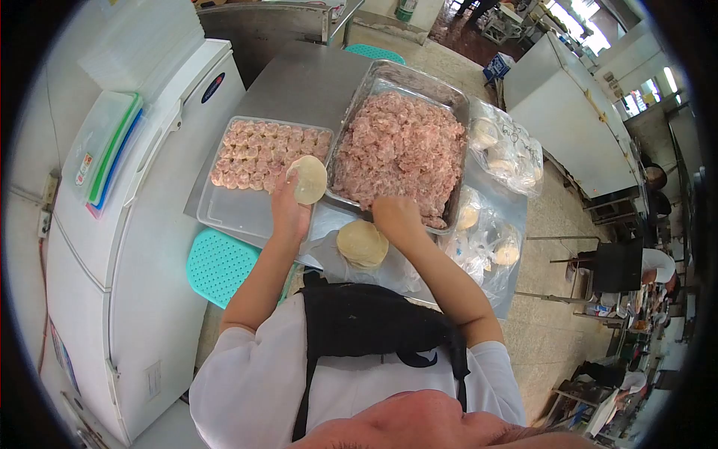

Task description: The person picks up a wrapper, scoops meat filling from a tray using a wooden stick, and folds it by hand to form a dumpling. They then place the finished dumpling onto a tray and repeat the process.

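Note:
My left hand (288, 209) holds a round pale dumpling wrapper (308, 179) flat above the edge of a clear plastic tray (232, 211). That tray carries several rows of folded dumplings (265, 153). My right hand (395, 215) reaches into the near end of a large metal pan (410, 75) filled with pink minced meat (400, 150); whether it grips anything is hidden. A stack of round wrappers (362, 243) lies on plastic between my two hands.
Bags of more wrappers (505, 153) sit at the right of the metal table (299, 78). A white chest freezer (142, 209) stands on the left, a teal stool (218, 263) beside it. Another freezer (568, 112) and seated people (643, 266) are to the right.

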`<state>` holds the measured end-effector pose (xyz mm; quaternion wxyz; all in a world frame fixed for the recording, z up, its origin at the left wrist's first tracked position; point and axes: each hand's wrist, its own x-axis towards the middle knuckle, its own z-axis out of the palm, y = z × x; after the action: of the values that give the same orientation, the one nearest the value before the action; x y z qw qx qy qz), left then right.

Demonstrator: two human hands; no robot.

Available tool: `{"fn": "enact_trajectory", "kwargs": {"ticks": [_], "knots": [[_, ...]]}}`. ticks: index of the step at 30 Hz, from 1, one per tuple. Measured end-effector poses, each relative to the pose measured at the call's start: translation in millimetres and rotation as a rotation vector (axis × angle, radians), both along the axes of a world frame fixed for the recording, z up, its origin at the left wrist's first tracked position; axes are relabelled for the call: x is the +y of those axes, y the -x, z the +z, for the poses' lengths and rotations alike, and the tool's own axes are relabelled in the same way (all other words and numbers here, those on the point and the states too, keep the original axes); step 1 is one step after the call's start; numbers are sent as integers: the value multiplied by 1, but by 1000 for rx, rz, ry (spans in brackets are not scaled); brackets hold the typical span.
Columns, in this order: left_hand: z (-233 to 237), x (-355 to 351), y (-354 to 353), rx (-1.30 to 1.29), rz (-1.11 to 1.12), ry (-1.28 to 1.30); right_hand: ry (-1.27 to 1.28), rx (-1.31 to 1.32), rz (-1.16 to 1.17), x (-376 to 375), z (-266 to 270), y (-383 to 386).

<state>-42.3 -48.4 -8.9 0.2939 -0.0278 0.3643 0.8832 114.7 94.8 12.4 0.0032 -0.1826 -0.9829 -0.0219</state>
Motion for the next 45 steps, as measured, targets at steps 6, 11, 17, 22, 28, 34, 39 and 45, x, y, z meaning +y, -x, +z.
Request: {"fn": "enact_trajectory", "kwargs": {"ticks": [6,11,17,22,28,34,39,45], "knots": [[-16,-9,7,56,14,-17,115,92,34,3,-9,17],[-14,3,-6,11,36,-32,731,238,-3,43,-9,-8],[6,66,-40,-238,-405,-201,1034,335,-379,52,23,-28],[31,110,-48,-411,-441,-406,771,692,-191,46,-10,-44],[19,119,-46,-451,-390,-336,446,429,-153,48,18,-97],[33,116,-57,-431,-381,-221,241,288,-175,46,31,-103],[43,110,-50,-367,-375,-221,111,120,-124,48,79,-104],[32,122,-43,-395,-284,-134,148,348,41,58,59,-95]]}}
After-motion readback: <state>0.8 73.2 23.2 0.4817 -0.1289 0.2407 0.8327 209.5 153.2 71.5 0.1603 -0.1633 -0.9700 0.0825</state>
